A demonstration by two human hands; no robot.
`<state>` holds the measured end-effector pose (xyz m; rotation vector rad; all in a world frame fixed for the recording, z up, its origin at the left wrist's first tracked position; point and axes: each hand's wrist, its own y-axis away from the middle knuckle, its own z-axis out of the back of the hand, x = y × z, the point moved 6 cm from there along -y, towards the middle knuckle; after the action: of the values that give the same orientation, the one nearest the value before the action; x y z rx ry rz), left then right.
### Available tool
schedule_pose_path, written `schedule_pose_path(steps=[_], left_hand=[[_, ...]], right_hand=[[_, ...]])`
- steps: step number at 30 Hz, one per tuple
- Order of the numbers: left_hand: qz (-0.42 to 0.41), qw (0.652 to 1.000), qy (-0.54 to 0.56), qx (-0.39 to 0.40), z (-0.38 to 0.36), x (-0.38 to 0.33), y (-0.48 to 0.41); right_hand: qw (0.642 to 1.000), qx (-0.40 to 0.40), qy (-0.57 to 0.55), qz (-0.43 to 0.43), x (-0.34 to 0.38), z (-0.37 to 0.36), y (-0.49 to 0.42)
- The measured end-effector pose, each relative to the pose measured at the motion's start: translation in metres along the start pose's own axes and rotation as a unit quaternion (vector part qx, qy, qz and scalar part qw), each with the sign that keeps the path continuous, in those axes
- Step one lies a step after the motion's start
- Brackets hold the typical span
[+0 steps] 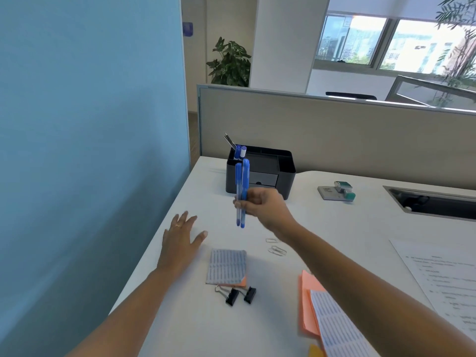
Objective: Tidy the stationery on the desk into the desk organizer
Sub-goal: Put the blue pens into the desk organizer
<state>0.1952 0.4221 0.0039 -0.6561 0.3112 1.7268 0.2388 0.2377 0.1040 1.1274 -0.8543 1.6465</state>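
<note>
Two blue pens (245, 179) — clear barrels, caps up, upright side by side above the bench (334, 228), just before the black organizer (286, 171) | right grip (262, 207) clenched round both | left grip (180, 240) released, flat on bench | two more capped blue pens (240, 151) stand in organizer's left compartment | two black binder clips (232, 296) on bench
</note>
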Motion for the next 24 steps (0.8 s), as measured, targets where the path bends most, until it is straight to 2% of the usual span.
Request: schedule_pose_path(steps=[2, 5, 13, 17, 24], left_hand=[[0.009, 0.995, -0.093, 0.039, -0.009, 0.012, -0.008], [0.038, 0.984, -0.161, 0.059, -0.012, 0.021, -0.013], [0.04, 0.98, -0.19, 0.043, -0.016, 0.021, -0.013], [0.04, 0.981, -0.188, 0.038, -0.015, 0.02, -0.013], [0.039, 0.983, -0.178, 0.029, -0.014, 0.019, -0.012]], right_hand=[[1.0, -0.018, 0.0, 0.014, 0.01, 0.006, -0.024], [0.997, -0.063, -0.006, 0.036, 0.019, 0.016, -0.061], [0.981, -0.179, -0.036, 0.06, 0.022, 0.029, -0.138], [0.982, -0.173, 0.003, 0.07, 0.017, 0.02, -0.156], [0.982, -0.136, 0.126, 0.036, -0.007, 0.005, -0.175]])
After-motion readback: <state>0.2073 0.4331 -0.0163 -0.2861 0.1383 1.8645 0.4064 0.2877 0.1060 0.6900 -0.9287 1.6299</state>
